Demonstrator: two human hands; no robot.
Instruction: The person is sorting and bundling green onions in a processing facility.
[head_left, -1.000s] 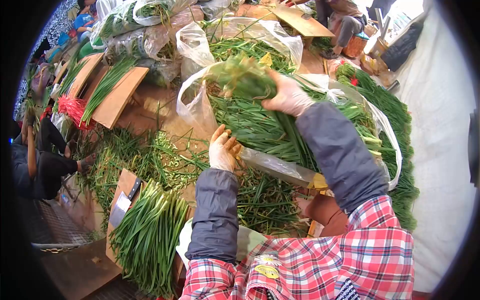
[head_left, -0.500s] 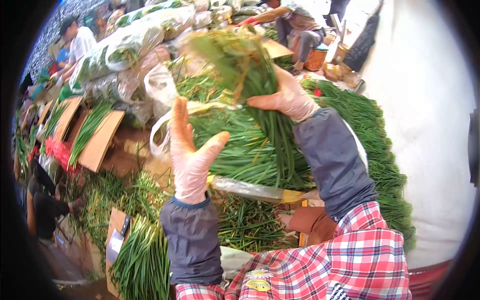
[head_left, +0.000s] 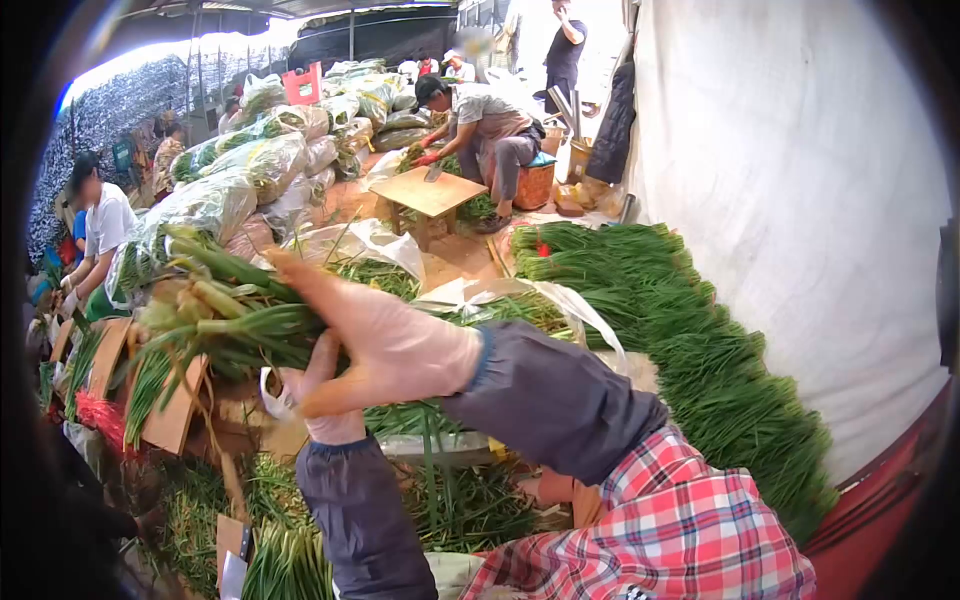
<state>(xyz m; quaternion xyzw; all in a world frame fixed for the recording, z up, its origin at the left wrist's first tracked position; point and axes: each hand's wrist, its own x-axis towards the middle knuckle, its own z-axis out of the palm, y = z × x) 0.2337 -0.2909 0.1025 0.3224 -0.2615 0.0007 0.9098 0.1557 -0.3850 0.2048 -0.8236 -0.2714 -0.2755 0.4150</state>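
My right hand (head_left: pixel 395 345), in a thin pale glove, is closed over a thick bunch of green stalks (head_left: pixel 225 320). The bunch lies level and points left, its pale root ends toward the left. My left hand (head_left: pixel 315 410), also gloved, sits just under the bunch below my right hand, thumb up beside the stalks. Its fingers are mostly hidden behind my right hand. Both forearms wear dark grey sleeve covers over a red plaid shirt.
An open plastic bag (head_left: pixel 570 300) of greens lies behind my hands. A long pile of greens (head_left: pixel 720 380) runs along the white wall on the right. A seated person (head_left: pixel 480 125) works at a low wooden board (head_left: pixel 430 190). Filled bags (head_left: pixel 270 160) are stacked at the left; a cleaver (head_left: pixel 235 570) lies below.
My right hand has swung the bunch from upright down to level, pointing left. My left hand has moved from open beside the bunch to underneath it. The view has tilted upward.
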